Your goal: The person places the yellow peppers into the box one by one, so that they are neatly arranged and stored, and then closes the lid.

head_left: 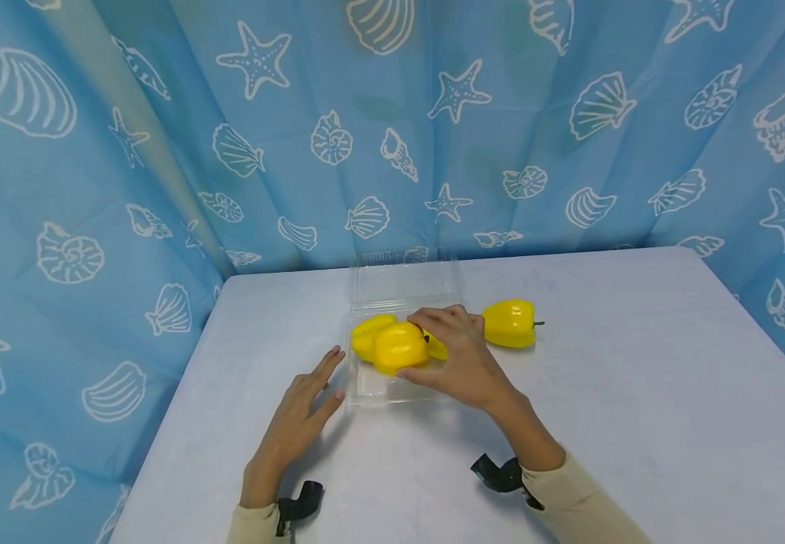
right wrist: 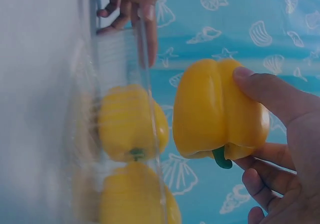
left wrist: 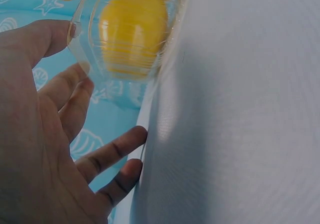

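Observation:
My right hand (head_left: 465,361) grips a yellow bell pepper (head_left: 395,349) between thumb and fingers, above a clear plastic clamshell box (head_left: 381,391). In the right wrist view, the held bell pepper (right wrist: 212,109) has a short green stem pointing down and stands apart from the box wall. Through that wall show two more yellow bell peppers, one (right wrist: 127,126) nearer the left hand and another (right wrist: 137,199) below it. My left hand (head_left: 297,419) is spread at the box's left side; in the left wrist view its thumb (left wrist: 52,36) meets the box rim.
Another yellow bell pepper (head_left: 509,323) lies on the white tabletop (head_left: 637,393), right of the box. The box lid (head_left: 402,283) stands raised at the back. Behind the table hangs a blue curtain (head_left: 548,113) with shells and starfish.

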### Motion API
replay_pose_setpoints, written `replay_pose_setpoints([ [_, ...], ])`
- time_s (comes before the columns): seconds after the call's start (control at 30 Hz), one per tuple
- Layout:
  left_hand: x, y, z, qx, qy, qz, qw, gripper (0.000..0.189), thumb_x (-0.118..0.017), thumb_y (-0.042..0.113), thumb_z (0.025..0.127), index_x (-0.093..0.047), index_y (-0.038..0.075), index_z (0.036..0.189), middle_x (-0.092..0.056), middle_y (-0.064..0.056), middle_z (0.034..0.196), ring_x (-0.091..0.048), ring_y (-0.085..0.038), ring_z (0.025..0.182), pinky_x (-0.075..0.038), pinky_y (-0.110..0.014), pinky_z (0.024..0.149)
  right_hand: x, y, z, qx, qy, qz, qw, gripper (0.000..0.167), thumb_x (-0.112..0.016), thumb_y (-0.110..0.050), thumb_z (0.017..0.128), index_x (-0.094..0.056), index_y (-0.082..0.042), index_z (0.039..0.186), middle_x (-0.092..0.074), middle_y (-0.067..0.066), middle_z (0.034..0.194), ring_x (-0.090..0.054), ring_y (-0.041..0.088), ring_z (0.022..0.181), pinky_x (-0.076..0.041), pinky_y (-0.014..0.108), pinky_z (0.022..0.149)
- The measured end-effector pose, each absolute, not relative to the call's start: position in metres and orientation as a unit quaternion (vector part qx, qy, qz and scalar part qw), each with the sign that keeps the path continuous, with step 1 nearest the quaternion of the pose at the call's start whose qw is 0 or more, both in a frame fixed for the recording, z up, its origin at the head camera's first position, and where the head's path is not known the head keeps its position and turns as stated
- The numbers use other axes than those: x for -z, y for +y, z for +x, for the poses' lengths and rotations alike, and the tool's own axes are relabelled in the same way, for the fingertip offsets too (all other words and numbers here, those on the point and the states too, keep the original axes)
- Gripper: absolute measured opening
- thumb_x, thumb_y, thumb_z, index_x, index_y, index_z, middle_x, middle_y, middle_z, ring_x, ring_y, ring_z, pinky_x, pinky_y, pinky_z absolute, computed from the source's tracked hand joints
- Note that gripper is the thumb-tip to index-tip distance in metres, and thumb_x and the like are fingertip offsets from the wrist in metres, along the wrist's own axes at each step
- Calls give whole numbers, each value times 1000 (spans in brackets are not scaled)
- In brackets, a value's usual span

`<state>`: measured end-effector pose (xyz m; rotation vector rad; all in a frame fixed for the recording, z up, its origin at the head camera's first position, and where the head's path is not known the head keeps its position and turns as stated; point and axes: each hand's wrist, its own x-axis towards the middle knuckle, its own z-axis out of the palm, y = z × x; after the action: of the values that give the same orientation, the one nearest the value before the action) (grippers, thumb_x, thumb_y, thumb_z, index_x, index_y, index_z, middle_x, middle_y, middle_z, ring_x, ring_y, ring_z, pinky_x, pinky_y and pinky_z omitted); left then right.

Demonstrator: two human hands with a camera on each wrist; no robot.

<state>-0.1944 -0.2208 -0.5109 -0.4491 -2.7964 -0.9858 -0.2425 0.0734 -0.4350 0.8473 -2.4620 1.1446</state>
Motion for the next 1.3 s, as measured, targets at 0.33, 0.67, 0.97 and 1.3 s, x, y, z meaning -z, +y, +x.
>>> replay_pose_setpoints([
  [0.33, 510, -220, -193, 322, -933, -147, 69, 60, -56, 38, 102, -32, 35, 157, -28, 15, 161, -54, -21, 113, -43, -51, 96, 445, 59, -240, -390, -853, 308, 159, 73, -93, -41, 68, -67, -12, 130, -62, 1, 131, -47, 21, 115, -25, 49, 90],
  [0.67, 514, -222, -191, 316, -936, -137, 68, 60, -55, 39, 103, -32, 35, 157, -28, 17, 160, -54, -18, 108, -44, -49, 94, 455, 50, -238, -370, -861, 314, 154, 71, -92, -42, 69, -67, -11, 128, -62, 4, 131, -48, 23, 114, -28, 50, 90],
  [0.97, 511, -218, -192, 319, -935, -134, 71, 60, -58, 36, 102, -33, 35, 157, -29, 18, 160, -54, -20, 110, -45, -49, 94, 468, 41, -239, -372, -852, 325, 175, 72, -93, -40, 67, -68, -9, 127, -63, 5, 130, -48, 22, 110, -29, 48, 88],
  [1.3, 509, -219, -194, 320, -935, -138, 70, 60, -57, 36, 102, -33, 35, 157, -28, 19, 160, -54, -19, 109, -44, -49, 94, 475, 36, -239, -361, -860, 318, 171, 73, -93, -42, 68, -68, -8, 127, -63, 4, 130, -48, 23, 111, -30, 44, 85],
])
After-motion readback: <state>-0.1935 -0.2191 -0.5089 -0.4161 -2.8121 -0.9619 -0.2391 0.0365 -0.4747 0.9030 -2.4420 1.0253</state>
